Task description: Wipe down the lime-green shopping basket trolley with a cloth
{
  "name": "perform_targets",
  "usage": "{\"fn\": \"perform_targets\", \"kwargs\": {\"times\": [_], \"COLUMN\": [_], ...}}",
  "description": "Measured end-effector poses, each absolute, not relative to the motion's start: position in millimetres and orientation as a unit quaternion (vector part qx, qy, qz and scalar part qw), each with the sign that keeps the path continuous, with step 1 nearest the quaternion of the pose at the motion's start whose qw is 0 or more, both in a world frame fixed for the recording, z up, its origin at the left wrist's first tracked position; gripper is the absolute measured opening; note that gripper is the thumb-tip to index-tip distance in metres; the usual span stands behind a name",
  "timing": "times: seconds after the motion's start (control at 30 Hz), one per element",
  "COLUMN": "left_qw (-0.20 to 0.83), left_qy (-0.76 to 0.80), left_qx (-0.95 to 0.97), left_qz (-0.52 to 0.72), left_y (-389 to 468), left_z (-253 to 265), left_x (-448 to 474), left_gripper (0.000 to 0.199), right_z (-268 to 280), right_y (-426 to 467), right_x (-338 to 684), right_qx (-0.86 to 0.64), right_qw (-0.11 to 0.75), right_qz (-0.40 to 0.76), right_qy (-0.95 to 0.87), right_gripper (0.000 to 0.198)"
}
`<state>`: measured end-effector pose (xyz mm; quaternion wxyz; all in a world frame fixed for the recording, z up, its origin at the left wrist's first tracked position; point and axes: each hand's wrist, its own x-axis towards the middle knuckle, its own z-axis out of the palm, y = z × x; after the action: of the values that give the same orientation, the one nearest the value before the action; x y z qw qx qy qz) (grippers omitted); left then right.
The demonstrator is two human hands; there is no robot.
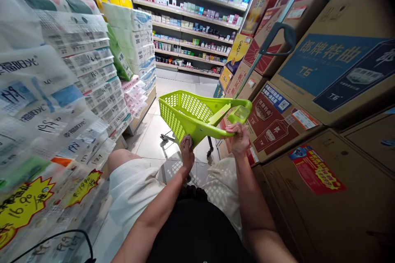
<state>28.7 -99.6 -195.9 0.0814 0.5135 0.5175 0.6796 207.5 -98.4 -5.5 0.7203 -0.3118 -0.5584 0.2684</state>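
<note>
A lime-green plastic shopping cart (185, 111) with a perforated basket stands on wheels in front of my knees, its handle end towards the right. My right hand (240, 139) is closed around the near side of the cart's handle. Lower on the near side of the basket, my left hand (187, 154) presses a small crumpled greyish cloth (186, 141) against the green plastic. Its fingers are bunched and partly hidden. No goods show inside the visible part of the basket.
Packs of tissue paper (89, 70) are stacked high on the left, with yellow price signs (27, 201). Cardboard boxes (336, 57) rise close on the right, a grey-handled pole (279, 39) leaning before them. Shelves of small goods (191, 26) stand behind the tiled floor (173, 76).
</note>
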Motion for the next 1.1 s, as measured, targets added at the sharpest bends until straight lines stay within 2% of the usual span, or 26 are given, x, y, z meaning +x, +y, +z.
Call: {"fn": "perform_targets", "kwargs": {"times": [0.1, 0.17, 0.23, 0.33, 0.43, 0.6, 0.73, 0.93, 1.1], "left_qw": [0.068, 0.044, 0.028, 0.035, 0.064, 0.013, -0.029, 0.018, 0.026], "left_qy": [0.535, 0.516, 0.496, 0.504, 0.516, 0.482, 0.413, 0.56, 0.445], "left_qx": [0.526, 0.551, 0.574, 0.58, 0.582, 0.567, 0.677, 0.6, 0.731], "left_qz": [0.658, 0.655, 0.651, 0.639, 0.625, 0.668, 0.609, 0.571, 0.517], "left_y": [-98.4, -94.7, -92.0, -94.7, -101.7, -98.3, -80.6, -63.0, -73.0], "left_z": [-204.2, -194.2, -185.0, -190.2, -201.8, -160.9, -116.6, -105.6, -93.6], "left_x": [29.1, 32.3, 34.2, 29.8, 23.2, 29.0, 13.8, -25.3, -12.3], "left_gripper": [0.041, 0.045, 0.045, 0.036, 0.032, 0.04, 0.038, 0.061, 0.07], "right_z": [1.5, 11.8, 24.4, 36.3, 32.0, 12.3, 8.3, 6.0, 4.6], "right_y": [-95.9, -98.7, -105.8, -119.8, -128.4, -125.9, -122.2, -116.1, -108.8], "right_x": [224.9, 233.9, 235.5, 218.6, 190.2, 175.9, 190.0, 206.1, 221.5], "right_qx": [-0.345, -0.379, -0.433, -0.514, -0.539, -0.527, -0.497, -0.48, -0.478], "right_qw": [0.694, 0.643, 0.558, 0.42, 0.357, 0.365, 0.388, 0.416, 0.419], "right_qz": [0.24, 0.21, 0.134, -0.052, -0.123, -0.139, -0.122, -0.108, -0.097], "right_qy": [-0.585, -0.632, -0.695, -0.746, -0.753, -0.755, -0.767, -0.765, -0.766], "right_gripper": [0.072, 0.07, 0.065, 0.055, 0.051, 0.047, 0.046, 0.049, 0.053]}}
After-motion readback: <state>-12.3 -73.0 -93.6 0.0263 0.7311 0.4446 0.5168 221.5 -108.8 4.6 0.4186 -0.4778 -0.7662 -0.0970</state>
